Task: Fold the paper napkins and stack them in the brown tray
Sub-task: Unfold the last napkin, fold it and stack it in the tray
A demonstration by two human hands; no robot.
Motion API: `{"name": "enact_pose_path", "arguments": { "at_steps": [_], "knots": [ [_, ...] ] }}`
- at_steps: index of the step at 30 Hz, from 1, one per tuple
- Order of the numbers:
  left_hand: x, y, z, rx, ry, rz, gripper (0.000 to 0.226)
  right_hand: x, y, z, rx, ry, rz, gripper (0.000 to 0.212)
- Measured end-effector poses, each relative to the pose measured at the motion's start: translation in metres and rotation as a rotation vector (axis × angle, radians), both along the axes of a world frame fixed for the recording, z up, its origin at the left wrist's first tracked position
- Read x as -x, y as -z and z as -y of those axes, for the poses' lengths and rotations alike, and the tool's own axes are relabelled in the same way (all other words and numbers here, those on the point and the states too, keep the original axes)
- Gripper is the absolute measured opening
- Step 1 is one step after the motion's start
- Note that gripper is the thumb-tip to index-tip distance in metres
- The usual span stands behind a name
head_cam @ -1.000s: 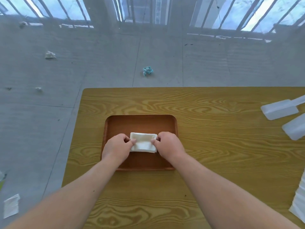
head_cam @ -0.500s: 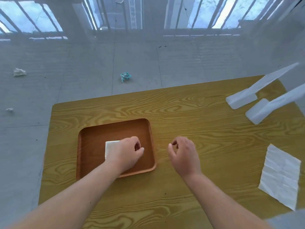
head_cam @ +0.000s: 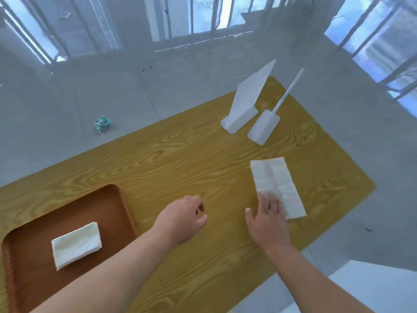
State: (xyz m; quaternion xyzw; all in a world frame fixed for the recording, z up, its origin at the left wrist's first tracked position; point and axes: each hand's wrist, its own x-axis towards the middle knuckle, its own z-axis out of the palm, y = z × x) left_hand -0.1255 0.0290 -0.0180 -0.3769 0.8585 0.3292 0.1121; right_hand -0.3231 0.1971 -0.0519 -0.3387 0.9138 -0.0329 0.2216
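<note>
A folded white napkin (head_cam: pixel 76 244) lies flat inside the brown tray (head_cam: pixel 117 206) at the lower left of the wooden table. A second, unfolded white napkin (head_cam: pixel 276 182) lies spread on the table at the right. My right hand (head_cam: pixel 268 221) rests with its fingers spread on the near-left corner of that unfolded napkin. My left hand (head_cam: pixel 182 219) hovers over bare table between the tray and the unfolded napkin, fingers loosely curled and holding nothing.
Two white plastic stands (head_cam: pixel 244 105) (head_cam: pixel 264 128) sit at the table's far right. The table's right edge runs just beyond the unfolded napkin. A crumpled teal scrap (head_cam: pixel 102 123) lies on the grey floor beyond the table.
My left hand let go of the folded napkin and left the tray, moving right. My right hand reached right onto the unfolded napkin. The view swung to the right.
</note>
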Motion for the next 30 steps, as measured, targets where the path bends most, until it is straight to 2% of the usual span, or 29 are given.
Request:
{"name": "enact_pose_path", "arguments": {
  "at_steps": [3,6,8,11,14,16,18,20,24,27,30],
  "knots": [
    [0.003,0.003,0.000,0.084,-0.061,-0.009,0.040,-0.035,0.005,0.017,0.146,-0.380,0.164,0.062],
    [-0.005,0.005,0.009,0.114,-0.175,0.071,0.048,-0.062,0.005,0.037,0.214,-0.673,0.219,0.054],
    [-0.016,0.007,0.017,0.178,-0.235,0.160,0.040,-0.069,0.003,0.048,0.233,-0.708,0.216,0.051],
    [-0.036,0.008,0.027,0.286,-0.434,0.105,0.027,-0.065,-0.001,0.056,0.242,-0.618,0.160,0.050],
    [-0.046,0.009,0.035,0.175,-0.672,0.015,0.023,-0.055,-0.002,0.063,0.267,-0.558,0.130,0.053],
    [-0.045,0.009,0.038,0.057,-0.722,0.004,0.032,-0.050,-0.003,0.066,0.226,-0.592,0.123,0.055],
    [-0.040,0.007,0.038,0.048,-0.704,-0.032,0.043,-0.047,-0.004,0.068,0.216,-0.631,0.125,0.055],
    [-0.035,0.005,0.040,0.106,-0.655,-0.056,0.044,-0.045,-0.005,0.070,0.249,-0.629,0.120,0.053],
    [-0.030,0.005,0.050,0.157,-0.379,0.051,0.061,-0.031,-0.008,0.088,0.342,-0.472,0.062,0.045],
    [-0.020,0.006,0.065,0.216,-0.156,0.143,0.074,-0.014,-0.013,0.111,0.221,-0.416,0.012,0.049],
    [-0.006,0.010,0.081,0.282,-0.015,0.216,0.073,-0.002,-0.014,0.130,0.007,-0.465,-0.033,0.043]
  ]
}}
